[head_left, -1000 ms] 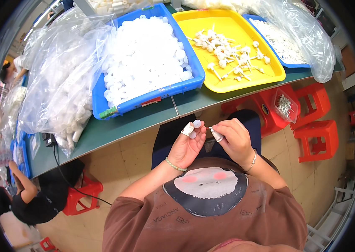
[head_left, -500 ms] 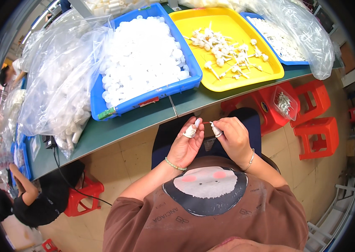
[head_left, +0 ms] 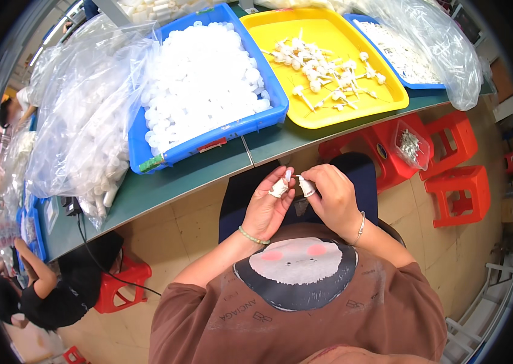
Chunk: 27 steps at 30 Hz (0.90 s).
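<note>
In front of my chest, my left hand (head_left: 268, 206) is palm up, its thumb and fingers pinching a small white piece (head_left: 288, 174). A white wrapping (head_left: 279, 187) sits at that thumb. My right hand (head_left: 332, 195) is just across from it, back upward, fingertips closed together, with another white wrapping (head_left: 307, 186) around its thumb. A tiny white tip (head_left: 299, 177) shows at the right fingertips; most of what they grip is hidden. A narrow gap separates the two hands. Both hang short of the table edge, above the dark blue seat (head_left: 353, 176).
On the green table (head_left: 190, 194) stand a blue bin (head_left: 208, 144) of round white caps, a yellow tray (head_left: 329, 115) of white stemmed parts, and another blue tray (head_left: 432, 86). A clear bag (head_left: 80, 133) fills the left. Red stools (head_left: 459, 197) and a co-worker (head_left: 62, 291) flank me.
My right hand has moved slightly left, toward my left hand. A thin reddish strand seen between the fingertips before no longer shows. The view has shifted slightly.
</note>
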Each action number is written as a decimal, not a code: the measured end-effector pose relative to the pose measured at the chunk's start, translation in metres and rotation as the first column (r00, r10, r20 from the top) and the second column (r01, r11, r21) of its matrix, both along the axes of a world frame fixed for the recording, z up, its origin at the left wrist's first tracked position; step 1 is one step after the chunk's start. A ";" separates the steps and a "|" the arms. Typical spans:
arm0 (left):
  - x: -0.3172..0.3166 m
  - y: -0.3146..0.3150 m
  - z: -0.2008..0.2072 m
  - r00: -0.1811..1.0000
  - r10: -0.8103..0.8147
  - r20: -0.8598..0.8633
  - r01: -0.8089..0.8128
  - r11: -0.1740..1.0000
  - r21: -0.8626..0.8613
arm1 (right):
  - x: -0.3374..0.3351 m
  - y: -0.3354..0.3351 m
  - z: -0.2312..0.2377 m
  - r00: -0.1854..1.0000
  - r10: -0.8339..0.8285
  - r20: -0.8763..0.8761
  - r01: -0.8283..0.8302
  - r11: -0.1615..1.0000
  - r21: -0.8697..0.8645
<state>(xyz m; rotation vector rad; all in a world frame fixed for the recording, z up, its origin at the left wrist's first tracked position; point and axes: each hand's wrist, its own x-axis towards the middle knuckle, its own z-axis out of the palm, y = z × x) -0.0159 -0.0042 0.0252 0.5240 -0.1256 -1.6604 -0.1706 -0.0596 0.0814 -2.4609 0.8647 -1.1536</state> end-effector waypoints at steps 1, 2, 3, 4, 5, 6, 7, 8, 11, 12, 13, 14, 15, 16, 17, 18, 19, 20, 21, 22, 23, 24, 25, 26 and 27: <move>-0.001 0.001 -0.001 1.000 -0.018 0.007 0.017 1.000 0.003 | 0.000 0.001 -0.001 1.000 0.015 -0.001 -0.015 0.998 0.067; -0.001 0.002 -0.003 0.999 -0.035 0.014 0.035 0.999 0.006 | 0.000 0.002 -0.001 1.000 0.030 -0.001 -0.030 0.990 0.135; 0.000 0.002 -0.004 0.998 -0.052 0.022 0.052 0.999 0.007 | 0.001 0.002 -0.002 0.999 0.046 0.001 -0.045 0.979 0.199; 0.000 0.002 -0.004 0.996 -0.060 0.059 0.059 0.998 0.007 | 0.001 0.002 -0.002 0.998 0.048 0.050 -0.061 0.953 0.297; 0.001 0.001 -0.003 0.993 -0.067 0.095 0.067 0.998 0.006 | 0.001 0.002 -0.003 0.994 0.046 0.098 -0.081 0.917 0.390; 0.001 0.002 -0.002 0.989 -0.074 0.131 0.074 0.997 0.007 | 0.000 0.002 -0.004 0.989 0.039 0.146 -0.105 0.871 0.480; 0.002 0.002 -0.004 0.987 -0.076 0.145 0.076 0.997 0.003 | 0.000 0.001 -0.004 0.977 0.043 0.207 -0.161 0.787 0.595; 0.002 0.002 -0.006 0.984 -0.077 0.159 0.079 0.997 -0.001 | -0.001 -0.002 -0.003 0.963 0.038 0.267 -0.220 0.686 0.694; 0.000 0.005 -0.008 0.977 -0.060 0.204 0.054 0.998 0.035 | -0.003 -0.004 -0.001 0.966 0.052 0.253 -0.233 0.596 0.768; -0.001 0.005 -0.008 0.975 -0.052 0.218 0.041 0.998 0.052 | -0.004 -0.003 0.003 0.979 0.072 0.190 -0.191 0.639 0.745; -0.002 0.006 -0.009 0.974 -0.052 0.220 0.040 0.997 0.060 | -0.004 -0.002 0.005 0.988 0.087 0.125 -0.151 0.680 0.718; -0.002 0.007 -0.010 0.974 -0.052 0.221 0.038 0.997 0.069 | -0.001 0.000 0.002 0.989 0.119 0.082 -0.144 0.877 0.458; -0.003 0.008 -0.011 0.974 -0.054 0.222 0.037 0.996 0.081 | 0.002 0.000 -0.004 0.987 0.161 0.027 -0.162 0.942 0.295; -0.004 0.007 -0.011 0.980 -0.055 0.190 0.046 0.998 0.052 | 0.002 0.001 -0.006 0.985 0.170 -0.016 -0.163 0.962 0.217; -0.005 0.007 -0.010 0.984 -0.060 0.167 0.053 0.997 0.048 | 0.002 0.003 -0.008 0.983 0.175 -0.061 -0.166 0.977 0.138; -0.006 0.006 -0.010 0.987 -0.066 0.145 0.060 0.997 0.042 | 0.002 0.003 -0.008 0.982 0.179 -0.058 -0.169 0.975 0.141; -0.006 0.005 -0.009 0.990 -0.072 0.123 0.068 0.997 0.036 | 0.002 0.004 -0.009 0.982 0.182 -0.056 -0.172 0.975 0.143; -0.007 0.005 -0.008 0.990 -0.075 0.118 0.071 0.997 0.038 | 0.002 0.004 -0.010 0.981 0.185 -0.054 -0.175 0.974 0.146; -0.007 0.006 -0.007 0.990 -0.080 0.114 0.075 0.996 0.041 | 0.002 0.004 -0.010 0.982 0.188 -0.035 -0.179 0.969 0.168; -0.008 0.006 -0.006 0.990 -0.085 0.110 0.081 0.996 0.043 | 0.002 0.004 -0.010 0.982 0.190 -0.017 -0.183 0.965 0.190; -0.008 0.006 -0.006 0.989 -0.085 0.118 0.080 0.996 0.048 | 0.002 0.004 -0.010 0.982 0.191 0.002 -0.187 0.959 0.211; -0.009 0.005 -0.006 0.989 -0.084 0.124 0.079 0.996 0.047 | 0.000 0.001 -0.008 0.980 0.200 0.003 -0.194 0.950 0.244; -0.009 0.004 -0.005 0.988 -0.084 0.129 0.079 0.996 0.045 | -0.002 -0.001 -0.005 0.978 0.208 0.004 -0.201 0.940 0.276; -0.009 0.004 -0.005 0.989 -0.093 0.116 0.091 0.996 0.021 | -0.004 -0.003 -0.002 0.976 0.217 0.005 -0.208 0.928 0.308; -0.006 0.004 -0.006 0.990 -0.092 0.105 0.093 0.996 -0.006 | -0.008 -0.010 0.022 0.974 0.227 0.019 -0.217 0.899 0.381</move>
